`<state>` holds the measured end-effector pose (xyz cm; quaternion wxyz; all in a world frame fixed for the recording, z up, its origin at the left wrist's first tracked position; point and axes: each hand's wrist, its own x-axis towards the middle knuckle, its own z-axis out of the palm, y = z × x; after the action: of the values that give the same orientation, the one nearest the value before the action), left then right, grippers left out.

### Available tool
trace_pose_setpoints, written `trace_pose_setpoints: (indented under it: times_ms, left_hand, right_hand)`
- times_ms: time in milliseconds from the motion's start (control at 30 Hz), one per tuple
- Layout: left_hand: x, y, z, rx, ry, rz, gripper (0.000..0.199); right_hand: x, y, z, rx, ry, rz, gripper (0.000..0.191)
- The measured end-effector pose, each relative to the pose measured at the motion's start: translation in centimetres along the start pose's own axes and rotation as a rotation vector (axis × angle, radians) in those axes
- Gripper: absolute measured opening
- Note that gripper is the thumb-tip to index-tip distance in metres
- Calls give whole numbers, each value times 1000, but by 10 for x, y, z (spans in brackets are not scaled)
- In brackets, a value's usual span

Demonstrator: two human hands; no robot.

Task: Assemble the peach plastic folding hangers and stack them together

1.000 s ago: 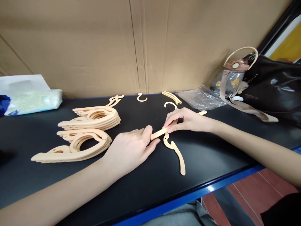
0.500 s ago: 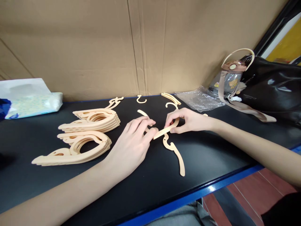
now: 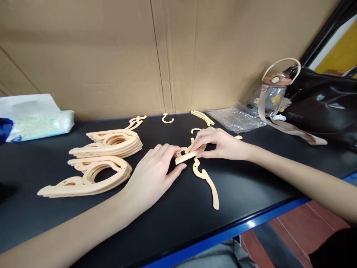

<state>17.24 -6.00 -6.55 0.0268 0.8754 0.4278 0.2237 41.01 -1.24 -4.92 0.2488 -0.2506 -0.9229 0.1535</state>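
My right hand pinches a cream plastic folding hanger above the black table, its curved hook showing just beyond the fingers. My left hand is at the other end of it, fingertips on a small curved arm piece and thumb beside the bar's tip. Part of the hanger is hidden behind the right fingers. A loose hanger arm lies on the table just below the right hand. To the left are two stacks of folded hangers, the nearer stack and the farther stack.
Along the back lie several loose arms, a single hook and slim bars. A clear plastic bag, a strapped bottle and a black bag stand right. A tissue pack sits left.
The arm piece at my left fingers has swung in from pointing away to lying beside the bar. The hanger and right hand have shifted slightly left, and my left thumb has lowered.
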Motion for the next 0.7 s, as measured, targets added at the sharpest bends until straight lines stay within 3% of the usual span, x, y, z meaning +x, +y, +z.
trace_pose_setpoints:
  times_ms: [400,700]
  left_hand:
    - [2,-1,-1,37,14,-5,11]
    - [1,-3,-1,56,34,-15,10]
  right_hand:
    - [0,8,2,-180,12,23,17]
    - [-2,15,-1,-258,-29,40,37]
